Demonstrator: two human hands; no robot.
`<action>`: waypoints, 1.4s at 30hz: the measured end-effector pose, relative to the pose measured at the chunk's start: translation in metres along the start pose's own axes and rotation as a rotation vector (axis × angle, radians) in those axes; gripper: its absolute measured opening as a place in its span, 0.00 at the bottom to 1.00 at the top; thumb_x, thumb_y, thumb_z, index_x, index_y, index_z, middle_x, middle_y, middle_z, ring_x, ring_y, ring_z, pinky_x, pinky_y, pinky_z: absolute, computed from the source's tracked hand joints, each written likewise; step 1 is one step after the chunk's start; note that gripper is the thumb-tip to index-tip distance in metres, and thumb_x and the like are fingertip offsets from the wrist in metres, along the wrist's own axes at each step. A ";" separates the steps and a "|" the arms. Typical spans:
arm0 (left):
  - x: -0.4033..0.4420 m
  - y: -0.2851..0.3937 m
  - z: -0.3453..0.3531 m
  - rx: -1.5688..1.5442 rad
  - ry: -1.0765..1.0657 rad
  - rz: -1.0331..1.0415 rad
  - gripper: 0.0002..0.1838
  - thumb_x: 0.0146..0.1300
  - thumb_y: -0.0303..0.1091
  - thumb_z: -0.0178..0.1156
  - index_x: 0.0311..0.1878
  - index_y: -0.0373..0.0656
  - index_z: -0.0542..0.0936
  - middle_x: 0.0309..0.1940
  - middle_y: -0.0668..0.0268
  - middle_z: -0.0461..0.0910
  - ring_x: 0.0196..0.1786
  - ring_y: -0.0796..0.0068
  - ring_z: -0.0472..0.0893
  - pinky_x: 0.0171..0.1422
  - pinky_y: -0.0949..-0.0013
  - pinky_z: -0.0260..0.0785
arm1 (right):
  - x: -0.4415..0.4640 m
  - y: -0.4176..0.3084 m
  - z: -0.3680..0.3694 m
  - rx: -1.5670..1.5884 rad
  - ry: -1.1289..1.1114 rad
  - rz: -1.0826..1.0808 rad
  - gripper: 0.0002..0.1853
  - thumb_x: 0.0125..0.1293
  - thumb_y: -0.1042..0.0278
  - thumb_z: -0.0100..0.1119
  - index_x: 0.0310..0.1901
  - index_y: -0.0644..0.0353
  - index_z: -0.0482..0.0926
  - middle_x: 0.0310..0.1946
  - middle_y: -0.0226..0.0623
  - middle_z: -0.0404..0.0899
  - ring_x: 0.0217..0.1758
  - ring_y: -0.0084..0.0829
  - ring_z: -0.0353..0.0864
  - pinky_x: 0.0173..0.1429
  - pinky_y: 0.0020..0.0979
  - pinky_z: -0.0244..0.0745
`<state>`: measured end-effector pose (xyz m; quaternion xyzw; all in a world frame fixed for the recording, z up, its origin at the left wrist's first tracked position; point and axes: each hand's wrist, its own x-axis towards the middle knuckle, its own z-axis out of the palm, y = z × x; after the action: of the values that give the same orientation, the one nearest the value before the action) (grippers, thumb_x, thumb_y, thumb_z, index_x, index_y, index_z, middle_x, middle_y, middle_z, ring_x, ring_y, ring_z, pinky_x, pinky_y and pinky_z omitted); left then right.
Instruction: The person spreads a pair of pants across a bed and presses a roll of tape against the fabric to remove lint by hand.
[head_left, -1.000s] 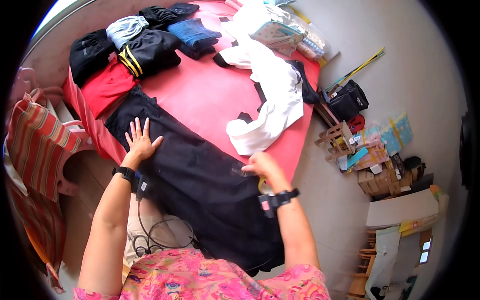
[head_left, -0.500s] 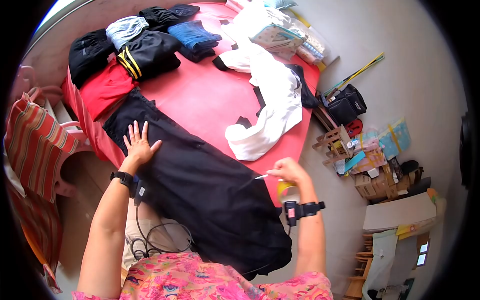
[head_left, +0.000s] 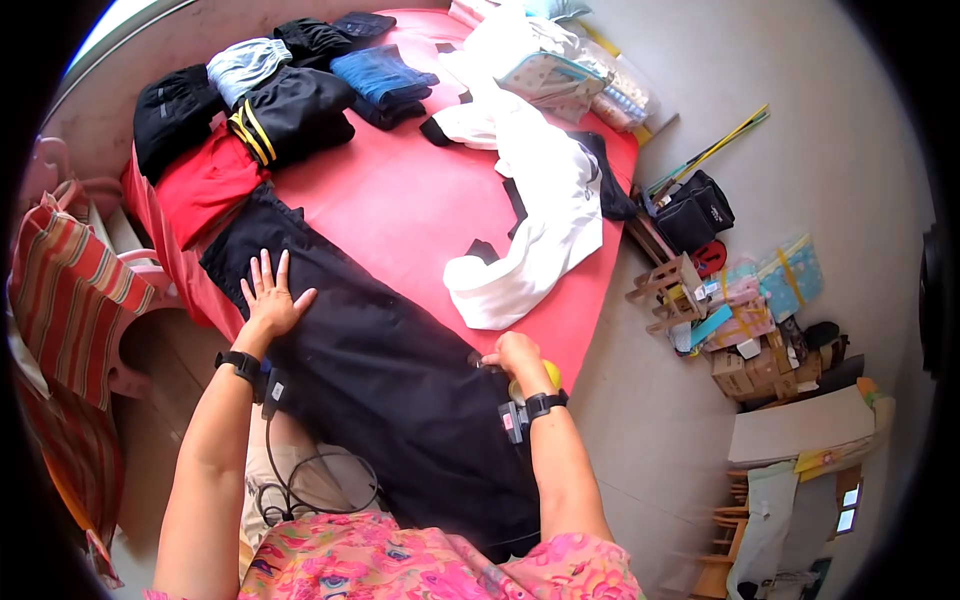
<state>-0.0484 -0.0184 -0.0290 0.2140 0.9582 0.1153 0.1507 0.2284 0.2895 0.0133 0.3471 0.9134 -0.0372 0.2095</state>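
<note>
A pair of black trousers (head_left: 390, 350) lies lengthwise from the pink-covered surface (head_left: 370, 190) down across my lap. My left hand (head_left: 277, 308) rests flat on the upper part of the trousers, fingers spread, with nothing in it. At the right edge of the cloth, my right hand (head_left: 515, 358) is closed, its fingertips at the fabric around a small pale thing too blurred to name. Something round and yellow (head_left: 552, 374) shows behind this hand; its kind is unclear. Both wrists wear black straps with small devices.
Folded clothes lie at the far left: red cloth (head_left: 215, 185), black garments and blue jeans (head_left: 385, 75). A white garment with black parts (head_left: 545, 210) spreads on the right. A striped cloth (head_left: 75, 260) drapes over a pink chair; boxes (head_left: 755, 370) stand on the floor to the right.
My right hand has moved left and inward, from beyond the trousers' right edge onto the cloth. The trousers' lower right part has shifted left. My left hand stays nearly in place.
</note>
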 end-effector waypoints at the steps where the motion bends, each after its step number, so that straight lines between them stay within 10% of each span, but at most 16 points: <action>1: -0.001 0.000 0.000 0.000 -0.003 -0.002 0.50 0.59 0.67 0.50 0.75 0.56 0.39 0.76 0.57 0.28 0.77 0.54 0.28 0.74 0.39 0.26 | 0.001 0.002 -0.004 -0.001 0.003 -0.001 0.17 0.51 0.49 0.69 0.24 0.55 0.82 0.21 0.38 0.79 0.26 0.37 0.79 0.34 0.37 0.73; 8: 0.002 -0.004 0.007 0.018 0.028 0.008 0.49 0.59 0.67 0.49 0.75 0.56 0.39 0.76 0.57 0.27 0.77 0.54 0.28 0.73 0.38 0.27 | -0.040 0.052 -0.061 0.732 -0.122 0.008 0.16 0.54 0.58 0.70 0.22 0.63 0.81 0.16 0.31 0.78 0.18 0.21 0.72 0.26 0.29 0.68; 16: 0.002 -0.002 0.005 0.030 0.026 -0.004 0.49 0.60 0.67 0.49 0.75 0.56 0.39 0.76 0.57 0.28 0.77 0.54 0.28 0.74 0.39 0.27 | -0.097 0.108 -0.126 0.720 -0.057 0.132 0.16 0.55 0.57 0.69 0.21 0.60 0.77 0.15 0.24 0.71 0.14 0.15 0.63 0.18 0.22 0.55; 24: 0.002 -0.003 0.004 0.038 0.006 -0.008 0.49 0.60 0.67 0.49 0.75 0.56 0.39 0.76 0.57 0.28 0.77 0.54 0.29 0.73 0.38 0.28 | -0.053 0.044 0.017 0.152 -0.040 0.004 0.19 0.51 0.50 0.70 0.22 0.60 0.80 0.18 0.38 0.78 0.21 0.32 0.78 0.29 0.36 0.71; 42: 0.001 0.001 0.003 0.028 0.035 -0.004 0.49 0.60 0.67 0.49 0.75 0.55 0.39 0.76 0.58 0.29 0.77 0.54 0.29 0.74 0.38 0.28 | -0.090 0.116 -0.100 0.704 0.046 0.140 0.13 0.55 0.63 0.69 0.23 0.64 0.81 0.15 0.27 0.75 0.19 0.17 0.69 0.24 0.24 0.62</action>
<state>-0.0479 -0.0167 -0.0323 0.2120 0.9627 0.1054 0.1311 0.3283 0.3425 0.1499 0.4603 0.8230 -0.3276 0.0585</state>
